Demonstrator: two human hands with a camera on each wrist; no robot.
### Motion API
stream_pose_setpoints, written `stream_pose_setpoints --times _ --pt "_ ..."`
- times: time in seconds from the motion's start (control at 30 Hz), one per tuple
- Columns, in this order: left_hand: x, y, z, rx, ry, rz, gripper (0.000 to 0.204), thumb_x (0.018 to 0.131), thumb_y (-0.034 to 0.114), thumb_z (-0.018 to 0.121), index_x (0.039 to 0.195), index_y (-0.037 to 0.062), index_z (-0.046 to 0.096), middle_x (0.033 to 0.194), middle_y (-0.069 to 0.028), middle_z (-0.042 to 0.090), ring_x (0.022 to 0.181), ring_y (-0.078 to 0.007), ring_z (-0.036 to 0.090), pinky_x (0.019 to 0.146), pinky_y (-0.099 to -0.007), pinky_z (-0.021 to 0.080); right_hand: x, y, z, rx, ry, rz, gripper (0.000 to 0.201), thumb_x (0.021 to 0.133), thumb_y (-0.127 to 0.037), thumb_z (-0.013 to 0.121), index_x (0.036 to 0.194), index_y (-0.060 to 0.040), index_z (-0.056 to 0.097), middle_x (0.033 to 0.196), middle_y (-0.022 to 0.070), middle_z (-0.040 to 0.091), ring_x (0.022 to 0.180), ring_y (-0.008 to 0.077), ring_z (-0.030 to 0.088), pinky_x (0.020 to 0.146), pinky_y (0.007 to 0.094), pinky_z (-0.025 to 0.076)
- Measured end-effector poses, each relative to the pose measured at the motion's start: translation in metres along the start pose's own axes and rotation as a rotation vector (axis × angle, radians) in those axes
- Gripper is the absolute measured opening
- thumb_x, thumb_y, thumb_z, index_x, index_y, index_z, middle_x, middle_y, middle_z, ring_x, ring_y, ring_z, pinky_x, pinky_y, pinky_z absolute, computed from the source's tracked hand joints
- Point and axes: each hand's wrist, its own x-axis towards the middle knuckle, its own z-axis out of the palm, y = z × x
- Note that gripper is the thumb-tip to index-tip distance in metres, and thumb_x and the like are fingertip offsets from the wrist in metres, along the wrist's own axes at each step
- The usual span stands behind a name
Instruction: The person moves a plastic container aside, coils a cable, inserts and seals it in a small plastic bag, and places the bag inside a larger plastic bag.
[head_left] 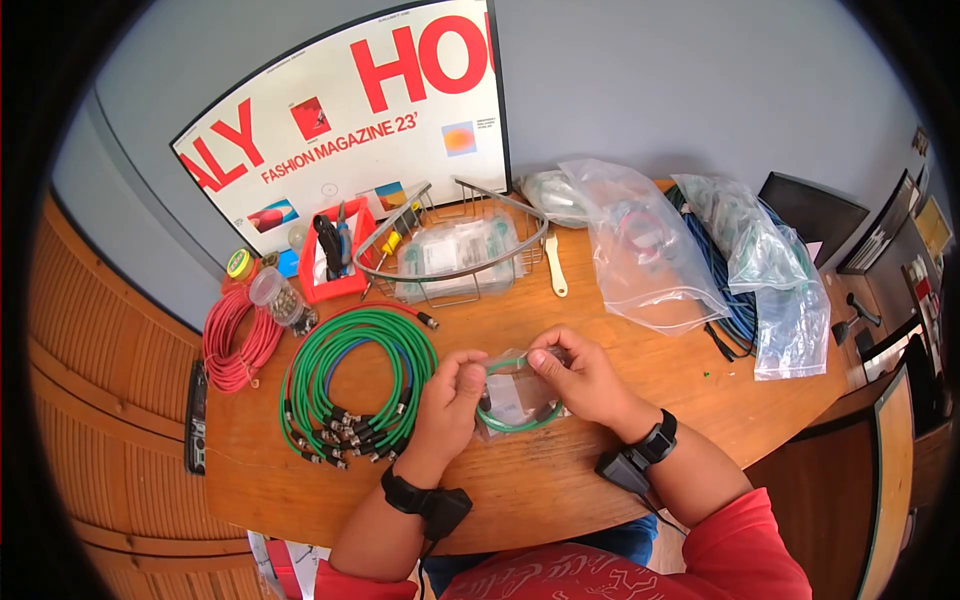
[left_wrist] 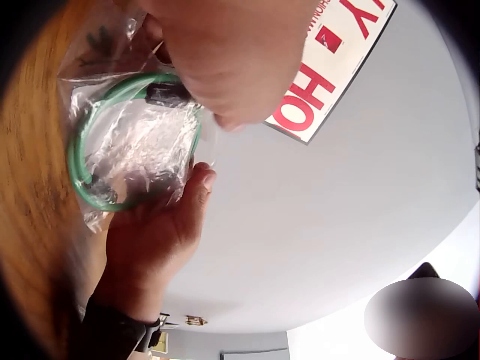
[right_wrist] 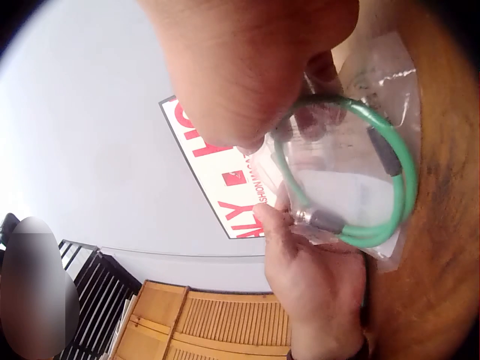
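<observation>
A small clear plastic bag (head_left: 513,396) is stretched between both hands, low over the front of the table. Inside it lies a coiled green cable (right_wrist: 407,176) with dark sleeves near its ends; a metal connector (right_wrist: 302,216) shows at one end. A white slip of paper sits behind the coil. My left hand (head_left: 448,412) pinches the bag's left edge, thumb on top. At the upper right edge, my right hand (head_left: 588,382) grips the plastic between thumb and curled fingers. Some of the fingertips are hidden behind the bag.
Left of the hands lies a coil of green cables (head_left: 350,385) with several connectors. Further left are a red cable coil (head_left: 242,345) and a jar (head_left: 283,300). Behind stand a red tool box (head_left: 335,285) and a wire basket (head_left: 450,270). Plastic bags (head_left: 650,260) lie at back right.
</observation>
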Motion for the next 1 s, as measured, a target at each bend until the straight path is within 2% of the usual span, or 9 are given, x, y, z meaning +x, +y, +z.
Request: stream_pose_setpoints --times 0.17,0.23,0.33,0.47,0.53,0.73,0.87,0.93,1.0 --pt "0.004 0.000 -0.012 0.079 -0.071 -0.090 0.039 0.092 0.026 0.072 0.117 -0.0025 0.060 0.100 -0.0098 0.067 0.095 -0.0130 0.061 0.081 -0.0290 0.051 0.001 0.004 -0.001 -0.007 0.043 -0.031 0.013 0.099 -0.015 0.062 0.105 -0.0045 0.060 0.086 -0.0039 0.059 0.078 0.0033 0.052 0.069 0.0200 0.045" --pt "0.006 -0.002 -0.024 0.007 -0.283 -0.281 0.041 0.089 0.021 0.076 0.118 -0.0028 0.060 0.098 -0.0083 0.067 0.091 -0.0125 0.062 0.076 -0.0286 0.053 0.002 0.006 0.000 -0.012 0.071 -0.052 0.015 0.097 -0.016 0.064 0.103 -0.0026 0.061 0.084 -0.0016 0.061 0.075 0.0046 0.054 0.064 0.0224 0.047" --pt "0.005 0.003 -0.019 -0.043 -0.171 -0.283 0.041 0.088 0.018 0.076 0.119 -0.0035 0.060 0.097 -0.0070 0.067 0.085 -0.0117 0.063 0.071 -0.0265 0.053 0.003 -0.001 0.000 -0.111 0.085 0.007 0.021 0.096 -0.018 0.066 0.108 -0.0010 0.062 0.089 0.0024 0.065 0.077 0.0084 0.057 0.067 0.0263 0.049" --pt "0.007 0.004 -0.017 -0.024 -0.068 -0.235 0.046 0.088 0.022 0.077 0.119 -0.0052 0.058 0.096 -0.0083 0.067 0.074 -0.0139 0.065 0.057 -0.0269 0.055 0.007 0.010 -0.006 -0.172 0.030 -0.038 0.027 0.095 -0.022 0.067 0.112 -0.0004 0.063 0.090 0.0064 0.069 0.077 0.0122 0.060 0.069 0.0307 0.051" --pt "0.009 -0.001 -0.017 -0.024 0.026 -0.069 0.043 0.089 0.022 0.075 0.119 -0.0052 0.059 0.094 -0.0085 0.067 0.073 -0.0130 0.064 0.055 -0.0264 0.054 0.012 0.021 -0.013 -0.282 -0.072 -0.001 0.029 0.095 -0.024 0.066 0.116 -0.0031 0.064 0.084 0.0103 0.070 0.074 0.0157 0.063 0.068 0.0331 0.051" --pt "0.004 0.019 -0.007 0.131 0.014 -0.243 0.036 0.092 0.019 0.071 0.117 -0.0044 0.061 0.090 -0.0099 0.070 0.073 -0.0157 0.068 0.063 -0.0288 0.054 0.004 -0.009 -0.018 -0.668 -0.047 -0.107 0.025 0.091 -0.024 0.066 0.108 -0.0057 0.068 0.084 0.0207 0.068 0.075 0.0372 0.066 0.069 0.0423 0.052" --pt "0.003 0.004 -0.007 0.398 -0.024 -0.086 0.039 0.092 0.021 0.071 0.119 -0.0032 0.059 0.091 -0.0077 0.068 0.074 -0.0108 0.064 0.059 -0.0260 0.053 0.001 -0.017 -0.023 -0.765 -0.072 -0.122 0.023 0.090 -0.025 0.067 0.100 -0.0038 0.069 0.086 0.0224 0.068 0.079 0.0418 0.065 0.070 0.0462 0.051" --pt "0.005 -0.003 -0.006 0.415 -0.006 0.053 0.040 0.093 0.025 0.069 0.121 -0.0023 0.059 0.089 -0.0154 0.072 0.069 -0.0173 0.070 0.064 -0.0303 0.054 0.000 -0.024 -0.029 -0.799 -0.116 -0.019 0.023 0.089 -0.025 0.066 0.096 -0.0023 0.069 0.084 0.0232 0.067 0.078 0.0416 0.065 0.069 0.0465 0.051" --pt "0.002 0.006 -0.004 0.345 -0.002 -0.005 0.041 0.093 0.025 0.069 0.121 -0.0023 0.058 0.089 -0.0153 0.072 0.070 -0.0173 0.070 0.065 -0.0308 0.054 -0.003 -0.037 -0.033 -0.844 -0.126 0.001 0.024 0.089 -0.025 0.066 0.095 -0.0016 0.068 0.082 0.0235 0.067 0.078 0.0417 0.065 0.069 0.0462 0.051"
